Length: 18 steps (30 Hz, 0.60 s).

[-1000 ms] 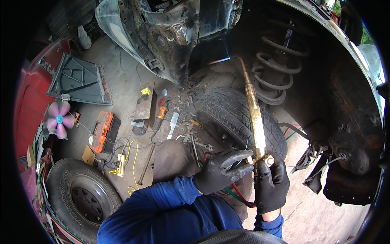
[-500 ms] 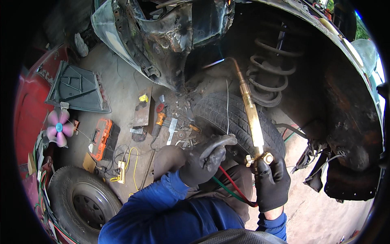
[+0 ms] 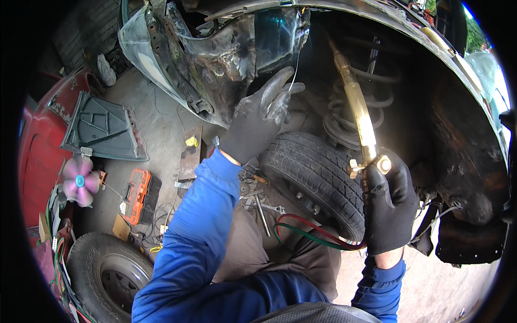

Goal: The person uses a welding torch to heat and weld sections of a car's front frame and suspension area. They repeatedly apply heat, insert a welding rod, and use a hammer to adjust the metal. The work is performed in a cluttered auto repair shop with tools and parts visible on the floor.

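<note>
My black-gloved left hand (image 3: 256,116) is raised in front of the torn body panel (image 3: 277,40), its fingers closed on a thin welding rod (image 3: 298,64) that runs up to the panel's right edge. My right hand (image 3: 392,210), gloved too, grips a brass gas welding torch (image 3: 358,110) at its valve end. Up and to the left, the torch's neck fades into the dark wheel arch, so its tip and flame are hard to make out. A greenish glow lies on the panel. Red and green hoses (image 3: 318,239) loop from below my right hand across my legs.
Below the arch a tyre (image 3: 312,161) lies tilted, with a coil spring (image 3: 340,132) behind it. Wrenches and debris litter the floor. At left are an orange-black toolbox (image 3: 139,197), a spinning fan (image 3: 80,181), a dark panel (image 3: 105,126) and a spare wheel (image 3: 89,264).
My left hand has risen from near my lap to the panel, carrying the rod up. My right hand and the torch have shifted right, and the torch tip has gone deeper into the arch.
</note>
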Available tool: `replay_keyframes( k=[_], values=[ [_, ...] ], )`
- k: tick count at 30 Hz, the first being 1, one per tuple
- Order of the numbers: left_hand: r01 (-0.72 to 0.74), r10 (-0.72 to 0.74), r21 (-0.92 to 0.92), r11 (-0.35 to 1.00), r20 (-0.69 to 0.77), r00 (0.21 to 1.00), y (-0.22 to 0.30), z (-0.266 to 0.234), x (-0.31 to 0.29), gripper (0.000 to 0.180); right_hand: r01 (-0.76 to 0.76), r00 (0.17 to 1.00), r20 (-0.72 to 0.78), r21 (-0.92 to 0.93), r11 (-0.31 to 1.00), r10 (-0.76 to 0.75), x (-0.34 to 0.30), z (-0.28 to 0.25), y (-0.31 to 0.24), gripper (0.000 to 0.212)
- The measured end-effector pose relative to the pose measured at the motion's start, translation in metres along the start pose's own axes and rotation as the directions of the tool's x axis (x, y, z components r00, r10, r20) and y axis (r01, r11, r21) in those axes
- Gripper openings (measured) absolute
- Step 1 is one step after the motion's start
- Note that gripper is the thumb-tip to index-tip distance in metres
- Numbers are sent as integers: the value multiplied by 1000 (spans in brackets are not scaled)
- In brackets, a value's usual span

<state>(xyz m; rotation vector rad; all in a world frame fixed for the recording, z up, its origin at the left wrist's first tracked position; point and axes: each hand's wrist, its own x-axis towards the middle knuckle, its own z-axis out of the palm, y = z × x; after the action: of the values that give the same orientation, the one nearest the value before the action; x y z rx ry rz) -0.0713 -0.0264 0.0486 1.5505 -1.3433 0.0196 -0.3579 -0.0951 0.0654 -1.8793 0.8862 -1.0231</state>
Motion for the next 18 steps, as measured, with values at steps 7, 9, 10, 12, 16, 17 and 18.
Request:
replay_keyframes(
  k=[7, 9, 10, 12, 16, 17, 18],
  values=[
    [-31, 38, 139, 990, -46, 998, -28, -2, 27, 48, 109, 992, -61, -47, 993, -111, 23, 13, -8, 30],
    [-51, 60, 154, 987, -51, 997, -35, -1, 31, 47, 143, 987, -60, -68, 987, -147, 29, 17, -10, 30],
    [-53, 63, 169, 984, -54, 997, -38, -1, 33, 46, 166, 983, -60, -83, 983, -171, 31, 19, -10, 30],
    [-157, 168, 236, 959, -27, 985, -41, -2, 36, 46, 187, 979, -65, -90, 978, -193, 35, 23, -12, 30],
    [-114, 119, 167, 979, -24, 993, -40, -3, 40, 45, 205, 973, -81, -121, 971, -215, 39, 29, -14, 29],
    [-113, 120, 180, 977, -25, 992, -40, -3, 41, 42, 213, 971, -81, -139, 967, -225, 39, 30, -15, 29],
    [-113, 120, 194, 975, -26, 992, -39, -3, 42, 40, 216, 970, -79, -153, 964, -230, 40, 30, -15, 29]
  ],
)
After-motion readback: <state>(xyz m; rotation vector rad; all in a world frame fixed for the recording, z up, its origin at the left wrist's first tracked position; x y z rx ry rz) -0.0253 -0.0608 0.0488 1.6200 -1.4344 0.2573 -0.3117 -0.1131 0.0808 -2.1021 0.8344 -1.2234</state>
